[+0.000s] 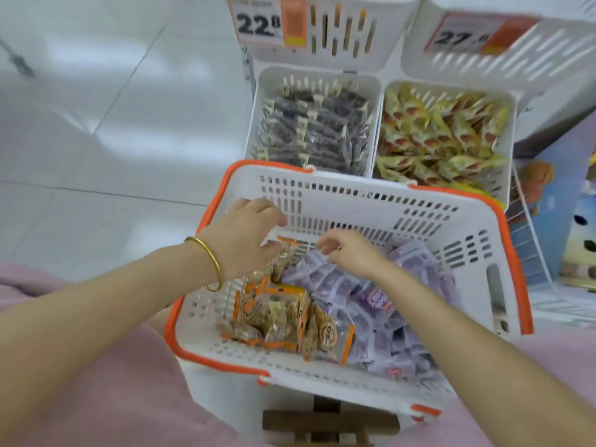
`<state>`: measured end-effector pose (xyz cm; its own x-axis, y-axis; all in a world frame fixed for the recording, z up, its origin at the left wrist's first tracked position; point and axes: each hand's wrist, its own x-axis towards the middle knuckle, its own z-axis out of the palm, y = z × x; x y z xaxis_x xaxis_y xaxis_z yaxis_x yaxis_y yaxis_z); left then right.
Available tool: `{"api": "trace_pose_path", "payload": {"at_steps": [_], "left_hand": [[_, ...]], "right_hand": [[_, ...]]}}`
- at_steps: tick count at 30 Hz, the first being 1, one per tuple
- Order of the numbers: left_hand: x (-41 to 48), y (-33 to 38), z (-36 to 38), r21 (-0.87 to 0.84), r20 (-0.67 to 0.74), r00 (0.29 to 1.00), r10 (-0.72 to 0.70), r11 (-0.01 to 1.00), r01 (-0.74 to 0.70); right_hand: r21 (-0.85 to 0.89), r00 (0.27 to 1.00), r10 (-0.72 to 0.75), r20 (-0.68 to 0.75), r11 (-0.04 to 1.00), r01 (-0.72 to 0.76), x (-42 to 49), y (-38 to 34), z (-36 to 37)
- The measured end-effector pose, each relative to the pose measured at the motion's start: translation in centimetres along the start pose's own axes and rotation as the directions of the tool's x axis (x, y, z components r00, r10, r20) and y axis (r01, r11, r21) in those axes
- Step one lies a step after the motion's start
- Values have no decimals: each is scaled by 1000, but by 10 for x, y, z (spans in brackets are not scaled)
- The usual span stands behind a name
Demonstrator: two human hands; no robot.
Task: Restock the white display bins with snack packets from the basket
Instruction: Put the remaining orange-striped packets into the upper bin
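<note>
Orange-edged packet [284,259] hangs pinched between left hand [242,241]'s fingers [272,218].

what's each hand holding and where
Left hand grips orange-trimmed packets by their top ends. Right hand is over the purple packets; its hold cannot be told.

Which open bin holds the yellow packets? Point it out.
The right-hand bin, full of yellow-and-red packets; the left-hand bin beside it holds dark packets.
</note>
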<state>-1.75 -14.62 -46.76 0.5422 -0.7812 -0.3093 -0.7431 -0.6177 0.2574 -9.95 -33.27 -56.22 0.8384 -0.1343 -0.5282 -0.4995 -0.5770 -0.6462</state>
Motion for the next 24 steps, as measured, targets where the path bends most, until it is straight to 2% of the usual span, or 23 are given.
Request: {"api": "trace_pose_path", "payload": {"at_steps": [4,7,10,15,18,22,24], "left_hand": [[-9,-4,9,20,26,999,-20,1000,19],[-8,-5,8,42,34,999,-11,999,10],[-1,-3,4,73,34,999,29,997,-31],[9,8,3,88,47,996,76,993,-80],[13,16,7,94,63,992,105,989,-111],[18,28,9,106,89,987,137,984,-146],[21,33,10,117,116,982,150,980,-163]], "right_hand": [[-73,978,89,187,994,-76,4,7,45],[-158,922,194,336,976,-148,-1,2,59],[-266,869,269,416,950,-166,-6,5,62],[-314,846,330,420,927,-205,-6,20,50],[-322,869,318,378,926,-199,-10,28,41],[-224,874,300,382,948,-228,-18,31,21],[-252,891,293,346,944,-212,-23,29,12]]}}
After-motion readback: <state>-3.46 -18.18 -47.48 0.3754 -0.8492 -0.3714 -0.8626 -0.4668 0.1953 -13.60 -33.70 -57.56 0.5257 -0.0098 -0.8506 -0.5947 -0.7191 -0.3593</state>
